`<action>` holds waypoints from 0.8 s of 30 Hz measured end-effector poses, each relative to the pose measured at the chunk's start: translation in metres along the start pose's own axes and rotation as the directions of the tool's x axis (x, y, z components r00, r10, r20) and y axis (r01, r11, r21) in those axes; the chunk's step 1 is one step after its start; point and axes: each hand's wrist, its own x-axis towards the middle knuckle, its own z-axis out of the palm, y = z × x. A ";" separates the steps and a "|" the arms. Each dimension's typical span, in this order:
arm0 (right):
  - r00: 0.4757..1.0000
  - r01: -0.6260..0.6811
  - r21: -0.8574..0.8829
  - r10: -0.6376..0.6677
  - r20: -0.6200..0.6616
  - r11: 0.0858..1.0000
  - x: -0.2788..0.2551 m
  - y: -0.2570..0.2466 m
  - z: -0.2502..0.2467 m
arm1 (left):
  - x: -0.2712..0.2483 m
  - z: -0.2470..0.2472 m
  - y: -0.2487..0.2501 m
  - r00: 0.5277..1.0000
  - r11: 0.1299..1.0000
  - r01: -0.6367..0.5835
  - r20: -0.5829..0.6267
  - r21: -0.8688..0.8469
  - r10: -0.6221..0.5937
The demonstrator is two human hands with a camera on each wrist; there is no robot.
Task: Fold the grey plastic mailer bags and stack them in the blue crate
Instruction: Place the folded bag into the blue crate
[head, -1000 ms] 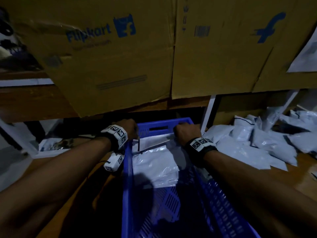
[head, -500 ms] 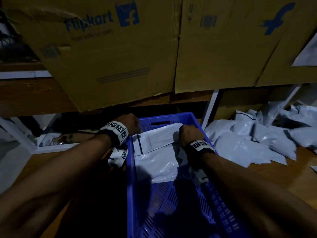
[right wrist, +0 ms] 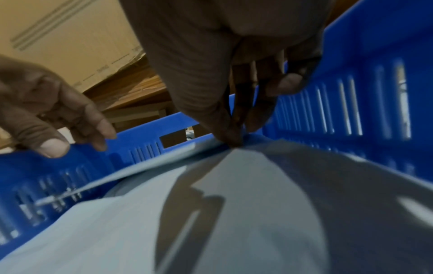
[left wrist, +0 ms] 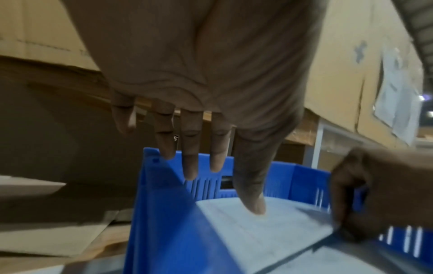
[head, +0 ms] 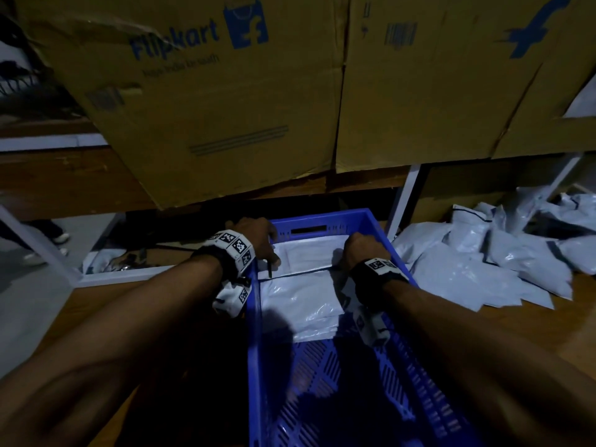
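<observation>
The blue crate (head: 253, 333) stands in front of me, with a stack of folded grey mailer bags (head: 300, 304) at its far end. A folded grey mailer bag (head: 309, 256) lies on top of that stack. My right hand (head: 354, 250) pinches this bag's right edge between thumb and fingers (right wrist: 234, 140). My left hand (head: 264, 243) hovers at the crate's far left corner with straight fingers. Only its thumb tip (left wrist: 255, 209) touches the bag's surface.
Large cardboard boxes (head: 225, 108) hang low over the crate's far end. A loose pile of unfolded grey mailer bags (head: 467, 272) lies on the wooden table (head: 564, 333) to the right. A white shelf post (head: 403, 201) stands behind the crate's right corner.
The folded bag has come down flat onto the stack. My left hand has let go of its left edge and opened, while the right hand keeps its pinch.
</observation>
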 end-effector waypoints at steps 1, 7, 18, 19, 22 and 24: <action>1.000 0.001 0.005 -0.001 0.015 1.000 0.000 0.001 -0.001 | 0.000 -0.001 0.000 1.000 1.000 -0.004 -0.001 -0.030 0.004; 0.999 0.041 0.029 -0.041 0.009 0.999 -0.006 0.001 -0.013 | -0.007 -0.005 -0.010 0.999 0.992 -0.044 -0.032 -0.120 0.040; 0.988 0.068 0.137 -0.047 -0.150 0.988 -0.034 0.012 -0.079 | -0.052 -0.014 -0.053 0.981 0.961 -0.155 -0.151 -0.231 0.122; 0.986 0.088 0.136 -0.068 -0.150 0.987 -0.041 0.016 -0.083 | -0.063 -0.018 -0.054 0.980 0.958 -0.165 -0.149 -0.236 0.132; 0.978 0.146 0.168 -0.116 -0.174 0.975 -0.064 0.025 -0.092 | -0.100 -0.030 -0.048 0.976 0.947 -0.182 -0.167 -0.264 0.141; 0.969 0.180 0.192 -0.141 -0.202 0.965 -0.082 0.033 -0.097 | -0.125 -0.036 -0.035 0.972 0.954 -0.178 -0.193 -0.241 0.133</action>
